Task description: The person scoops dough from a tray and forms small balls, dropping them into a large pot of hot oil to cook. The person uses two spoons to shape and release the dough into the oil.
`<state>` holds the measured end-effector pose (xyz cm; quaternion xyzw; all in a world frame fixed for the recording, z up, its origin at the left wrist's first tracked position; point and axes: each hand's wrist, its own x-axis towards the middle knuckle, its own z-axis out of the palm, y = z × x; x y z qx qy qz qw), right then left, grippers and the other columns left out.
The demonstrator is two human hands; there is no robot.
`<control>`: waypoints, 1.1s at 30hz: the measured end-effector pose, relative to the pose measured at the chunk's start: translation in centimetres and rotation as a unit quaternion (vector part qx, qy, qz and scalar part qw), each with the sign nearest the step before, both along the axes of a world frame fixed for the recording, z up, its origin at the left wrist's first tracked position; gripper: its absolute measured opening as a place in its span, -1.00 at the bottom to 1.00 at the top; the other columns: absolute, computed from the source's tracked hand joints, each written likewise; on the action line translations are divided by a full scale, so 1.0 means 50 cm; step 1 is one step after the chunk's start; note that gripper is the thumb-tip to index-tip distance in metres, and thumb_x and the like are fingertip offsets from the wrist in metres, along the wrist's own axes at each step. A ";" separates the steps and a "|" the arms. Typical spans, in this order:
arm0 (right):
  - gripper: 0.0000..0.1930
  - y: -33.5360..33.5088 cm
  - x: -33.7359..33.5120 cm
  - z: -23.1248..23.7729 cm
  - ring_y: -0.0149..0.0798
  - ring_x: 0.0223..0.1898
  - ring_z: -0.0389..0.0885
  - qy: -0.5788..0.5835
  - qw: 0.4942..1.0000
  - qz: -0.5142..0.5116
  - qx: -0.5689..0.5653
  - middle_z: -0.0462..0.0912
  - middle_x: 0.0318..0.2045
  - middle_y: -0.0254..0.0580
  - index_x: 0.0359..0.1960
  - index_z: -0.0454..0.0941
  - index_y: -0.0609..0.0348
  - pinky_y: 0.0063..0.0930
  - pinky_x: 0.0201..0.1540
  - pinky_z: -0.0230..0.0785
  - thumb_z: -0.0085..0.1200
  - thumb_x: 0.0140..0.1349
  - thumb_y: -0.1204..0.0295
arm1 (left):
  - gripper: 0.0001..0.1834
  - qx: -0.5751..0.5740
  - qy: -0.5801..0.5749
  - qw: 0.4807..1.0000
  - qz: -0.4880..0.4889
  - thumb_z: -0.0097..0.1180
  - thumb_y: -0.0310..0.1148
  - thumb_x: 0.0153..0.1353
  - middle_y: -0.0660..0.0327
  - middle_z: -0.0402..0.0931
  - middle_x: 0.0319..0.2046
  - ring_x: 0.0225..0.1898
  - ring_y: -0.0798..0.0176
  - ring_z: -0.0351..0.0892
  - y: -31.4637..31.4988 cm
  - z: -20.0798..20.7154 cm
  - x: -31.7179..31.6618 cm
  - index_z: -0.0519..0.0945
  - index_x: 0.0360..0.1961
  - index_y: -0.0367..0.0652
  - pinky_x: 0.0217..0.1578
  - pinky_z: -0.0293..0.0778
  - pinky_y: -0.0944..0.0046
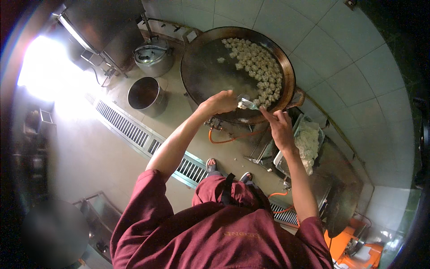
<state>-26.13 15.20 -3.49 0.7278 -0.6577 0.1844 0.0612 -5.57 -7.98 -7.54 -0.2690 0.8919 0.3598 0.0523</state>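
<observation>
Leaning over a broad, round pan (289, 74), I had both arms stretched out to the edge nearest me. My right hand (281, 127) was closed around one end of a small, shiny utensil (251, 106), the index finger reaching along it. The utensil's other end pointed left, toward my left hand (220, 102), which was held above the near edge of the pan with its fingers curled in. A bit of pale paste (242, 106) showed at the utensil's tip, just beside my left fingers; whether the fist held more, I could not tell.

Pale, knobbly lumps (268, 76) crowded together in the dark liquid along the right part of the pan, while a single one floated apart on their left. To the right of the pan, beneath my right forearm, sat a tray (281, 162) heaped with white paste (308, 139). On the left, an open pot (160, 104) stood near a lidded pot (154, 62). An orange hose (218, 142) curved below the pan, and a slatted drain (121, 121) crossed the floor (103, 157).
</observation>
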 end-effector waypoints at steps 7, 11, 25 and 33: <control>-0.43 -0.107 0.017 -0.104 -0.10 -0.19 0.40 -0.021 0.996 -0.085 0.018 0.37 -0.19 -0.13 0.52 0.37 -0.21 -0.14 0.02 0.43 -0.10 0.55 0.60 | -0.67 -0.046 0.102 0.973 0.202 0.15 -0.26 0.25 -0.22 0.72 -0.21 -0.10 -0.22 0.75 -0.094 -0.054 0.040 0.73 -0.18 -0.36 -0.15 0.63 -0.07; -0.52 -0.032 0.012 -0.088 -0.10 -0.26 0.39 -0.181 0.978 -0.098 -0.038 0.34 -0.26 -0.15 0.51 0.38 -0.12 -0.17 -0.05 0.43 -0.19 0.62 0.51 | -0.68 -0.093 0.209 0.951 0.207 0.06 -0.28 0.34 -0.27 0.68 -0.09 0.02 -0.30 0.69 -0.110 -0.026 0.114 0.74 -0.13 -0.28 0.02 0.60 -0.08; -0.75 0.800 -0.207 -0.528 0.20 -0.08 0.71 -0.224 0.763 -0.605 0.034 0.72 -0.10 0.12 0.11 0.49 0.12 0.05 -0.05 0.55 0.05 0.42 0.51 | -0.75 0.328 0.210 0.848 0.359 -0.07 -0.32 0.50 0.53 0.09 -0.65 -0.69 0.65 -0.01 0.261 0.013 0.077 0.65 -0.03 -0.10 -0.73 -0.09 0.46; -0.57 0.865 -0.453 -0.654 0.23 -0.07 0.69 -0.259 0.709 -0.635 0.166 0.69 -0.09 0.19 0.38 0.36 0.06 0.10 -0.04 0.54 -0.06 0.52 0.38 | -0.71 0.237 0.141 0.887 0.370 -0.09 -0.34 0.47 0.52 0.10 -0.65 -0.77 0.63 -0.04 0.403 0.067 -0.048 0.63 0.03 -0.17 -0.79 -0.08 0.47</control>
